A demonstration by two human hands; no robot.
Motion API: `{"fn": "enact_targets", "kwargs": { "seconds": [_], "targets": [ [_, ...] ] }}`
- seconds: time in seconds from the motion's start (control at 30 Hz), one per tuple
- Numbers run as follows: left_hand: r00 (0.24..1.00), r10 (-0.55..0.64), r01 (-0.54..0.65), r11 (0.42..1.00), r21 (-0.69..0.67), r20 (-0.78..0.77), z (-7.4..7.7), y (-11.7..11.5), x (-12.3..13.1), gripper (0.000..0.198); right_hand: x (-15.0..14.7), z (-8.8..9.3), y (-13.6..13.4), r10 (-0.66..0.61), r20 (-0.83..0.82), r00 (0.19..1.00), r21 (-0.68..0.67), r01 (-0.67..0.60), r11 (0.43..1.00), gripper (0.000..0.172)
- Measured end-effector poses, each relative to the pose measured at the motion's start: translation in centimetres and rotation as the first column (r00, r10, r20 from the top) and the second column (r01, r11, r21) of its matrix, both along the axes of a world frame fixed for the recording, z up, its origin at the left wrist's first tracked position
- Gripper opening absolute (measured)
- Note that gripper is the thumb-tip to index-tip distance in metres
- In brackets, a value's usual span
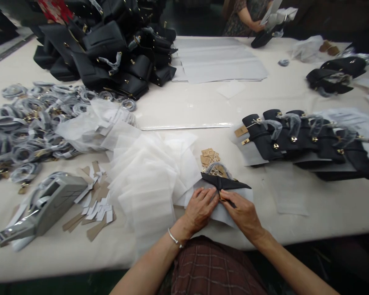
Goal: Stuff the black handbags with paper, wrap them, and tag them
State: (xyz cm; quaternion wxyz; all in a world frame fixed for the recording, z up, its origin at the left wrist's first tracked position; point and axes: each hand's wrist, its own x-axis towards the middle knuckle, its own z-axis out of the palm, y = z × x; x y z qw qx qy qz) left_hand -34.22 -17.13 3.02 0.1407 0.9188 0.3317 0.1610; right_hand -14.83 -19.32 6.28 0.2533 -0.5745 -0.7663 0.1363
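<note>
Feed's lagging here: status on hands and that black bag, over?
Left hand pressing black bag, right hand pinching its lower edge; grey paper sheet underneath. Paper tags heaped just behind.

Both bare forearms rise from the bottom of the view and converge over the near edge of the worktop (326,221), a little right of its middle. The left hand (199,209) lies palm down with the wrist slightly raised and the knuckles up. Its fingers (211,196) are bent, tips pressed down and pointing toward the other hand, and its thumb is hidden beneath the palm. The right hand (243,214) comes in from the right, back of the hand up, its fingers (230,197) drawn together into a pinch at the tips. The fingertips of the two hands sit just beside each other, nearly touching. Both elbows are out of view.
</note>
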Motion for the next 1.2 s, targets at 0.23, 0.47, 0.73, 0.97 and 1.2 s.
{"fn": "enact_targets", "kwargs": {
  "seconds": [0.23,0.47,0.73,0.97,1.2],
  "targets": [
    [0.998,0.055,-0.054,0.998,-0.008,0.034,-0.9,0.0,0.5,0.044,0.4,-0.1,0.4,0.105,0.127,0.986,-0.007,-0.105,0.994,0.028],
    [0.999,0.003,-0.007,0.997,0.076,0.045,-1.3,0.1,0.2,0.041,0.9,-0.7,-1.1,0.203,0.210,0.956,0.006,-0.209,0.978,0.043],
    [0.997,-0.080,0.075,0.977,0.197,0.014,-1.3,-0.1,-0.2,0.030,0.8,0.1,1.4,-0.036,-0.095,0.995,-0.239,0.013,0.971,0.020],
    [0.998,-0.061,0.059,0.989,0.133,0.009,-0.6,0.3,0.3,0.024,1.4,1.0,3.2,-0.027,-0.082,0.996,-0.437,-0.012,0.899,0.015],
    [0.998,-0.057,0.060,0.980,0.191,-0.019,-0.9,-0.1,0.2,0.031,2.3,0.9,3.6,0.050,-0.169,0.984,-0.486,-0.127,0.865,0.018]
  ]
}}
